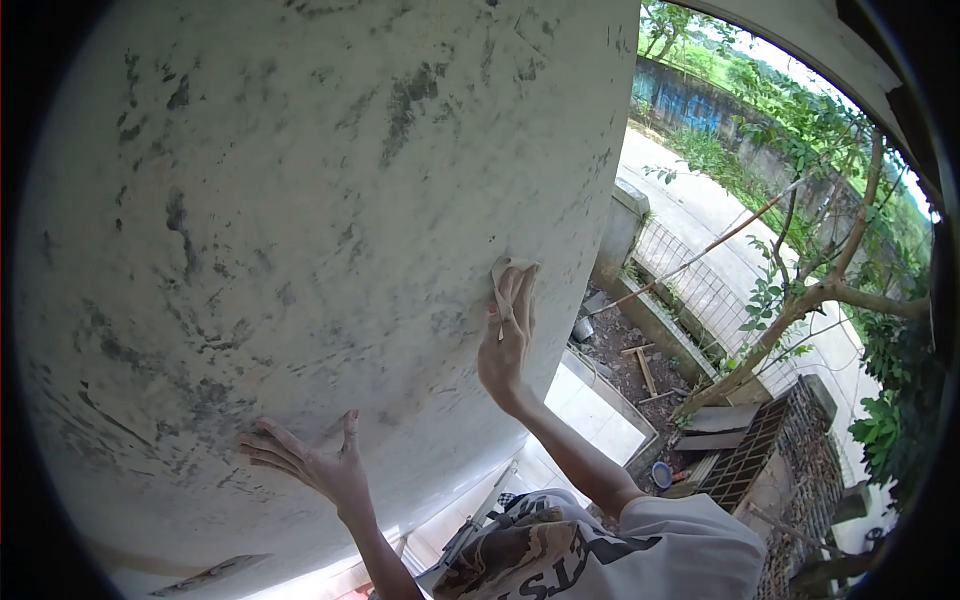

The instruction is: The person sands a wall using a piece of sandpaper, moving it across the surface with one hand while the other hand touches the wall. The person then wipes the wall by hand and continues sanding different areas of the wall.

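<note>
A large pale wall (330, 200) with dark grey smudges and patches fills the left and middle of the head view. My left hand (315, 468) is at the wall's lower part, fingers spread and thumb raised, holding nothing. Higher up and to the right, my right hand (508, 345) presses a light, folded piece of sheet or cloth (512, 268) against the wall near its right edge. The fingers lie over that piece, and part of it hangs between them.
To the right are a tree (795, 305), a thin pole (700, 253), a low kerb (660, 340) and a paved path (690, 190). A metal lattice (740, 460) and a blue-rimmed bowl (661, 475) are lower right. White tiles (590, 400) lie below the wall.
</note>
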